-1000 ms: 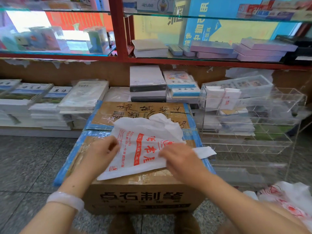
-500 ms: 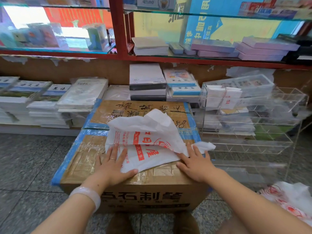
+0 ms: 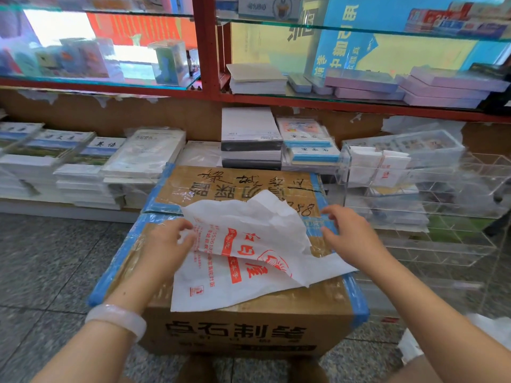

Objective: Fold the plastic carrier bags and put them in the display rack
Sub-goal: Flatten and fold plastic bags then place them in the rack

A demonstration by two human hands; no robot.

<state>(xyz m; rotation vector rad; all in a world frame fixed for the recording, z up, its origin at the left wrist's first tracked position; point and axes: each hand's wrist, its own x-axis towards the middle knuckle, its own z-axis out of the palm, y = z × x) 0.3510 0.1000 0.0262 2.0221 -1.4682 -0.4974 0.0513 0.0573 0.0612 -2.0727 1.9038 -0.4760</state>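
Your white carrier bag (image 3: 235, 275) lies crumpled on the taped cardboard box (image 3: 249, 322), its near edge reaching the box's front rim and one handle strip trailing toward the right blue-taped edge. Your left hand (image 3: 166, 244) pinches the bag's left edge, grip clamped on the plastic. Your right hand (image 3: 351, 233) hovers just beside the bag, fingers loosely apart. The clear display rack (image 3: 442, 217) stands just right of the box.

A stationery and book shop: wrapped stacks of exercise books (image 3: 91, 167) line the low shelf behind a taped cardboard carton (image 3: 249, 324), glass shelves (image 3: 359, 26) (red-framed) carry boxed goods above it, a clear acrylic display rack (image 3: 442, 217) just right.
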